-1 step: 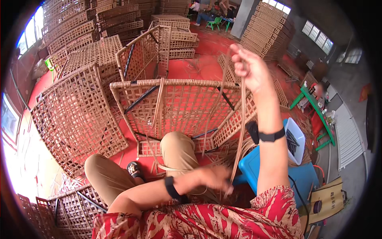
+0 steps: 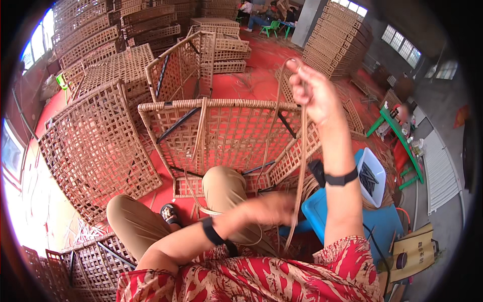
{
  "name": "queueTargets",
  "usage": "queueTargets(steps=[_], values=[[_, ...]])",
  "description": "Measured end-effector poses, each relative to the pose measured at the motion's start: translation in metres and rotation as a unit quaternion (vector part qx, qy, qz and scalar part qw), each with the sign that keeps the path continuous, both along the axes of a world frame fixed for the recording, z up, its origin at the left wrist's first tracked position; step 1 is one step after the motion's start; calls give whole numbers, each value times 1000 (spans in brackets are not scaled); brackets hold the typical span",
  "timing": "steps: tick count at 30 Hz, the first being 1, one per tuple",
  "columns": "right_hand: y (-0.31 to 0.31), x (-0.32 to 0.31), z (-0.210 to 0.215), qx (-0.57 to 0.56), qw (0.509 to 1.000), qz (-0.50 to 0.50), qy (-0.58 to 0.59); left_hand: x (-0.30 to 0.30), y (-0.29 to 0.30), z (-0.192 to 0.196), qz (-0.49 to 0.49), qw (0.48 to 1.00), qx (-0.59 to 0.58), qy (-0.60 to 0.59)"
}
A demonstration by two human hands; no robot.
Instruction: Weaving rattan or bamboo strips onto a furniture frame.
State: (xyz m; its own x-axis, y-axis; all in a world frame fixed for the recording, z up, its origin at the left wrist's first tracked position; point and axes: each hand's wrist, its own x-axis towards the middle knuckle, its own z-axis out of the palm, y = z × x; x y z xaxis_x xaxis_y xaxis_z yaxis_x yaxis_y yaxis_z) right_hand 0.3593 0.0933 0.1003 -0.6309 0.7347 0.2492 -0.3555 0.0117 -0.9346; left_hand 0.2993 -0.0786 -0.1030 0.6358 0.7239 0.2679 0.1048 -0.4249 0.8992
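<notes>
Raised at the right of centre, my right hand (image 2: 316, 93) is closed on a long brown rattan strand (image 2: 304, 146). The strand bends over at its fingertips, one part hanging toward the woven panel and the other running down to my lap. Lower down, my left hand (image 2: 269, 209) is beside the hanging strand above my thigh; motion smears its fingers, so their grip is unclear. In front of my knees stands an open-weave rattan panel (image 2: 229, 133) with a wrapped rim and dark frame bars. A bundle of loose strands (image 2: 200, 128) hangs over its rim.
Another woven panel (image 2: 93, 151) leans at the left, with stacked woven panels (image 2: 83, 30) behind. To my right are a blue stool (image 2: 314, 209) and a white tray (image 2: 382, 168) holding dark pieces. A green table (image 2: 402, 138) stands farther right. People sit at the far back.
My right hand has shifted slightly down, and the strand's bend at its fingertips shows more openly. My left hand has moved a little up.
</notes>
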Motion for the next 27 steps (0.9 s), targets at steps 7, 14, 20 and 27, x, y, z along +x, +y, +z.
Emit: queueTargets(steps=[7,14,20,27], values=[[-100,21,-115,61,990,-3,-124,-96,54,65,-40,838,-291,-460],[-144,69,-290,123,880,-36,-457,-123,96,89,290,799,-286,-443],[-132,90,-301,50,938,-192,-284,-68,58,54,275,877,-206,-335],[-70,61,-170,-187,981,13,-39,-3,-1,-8,225,935,-271,-52]])
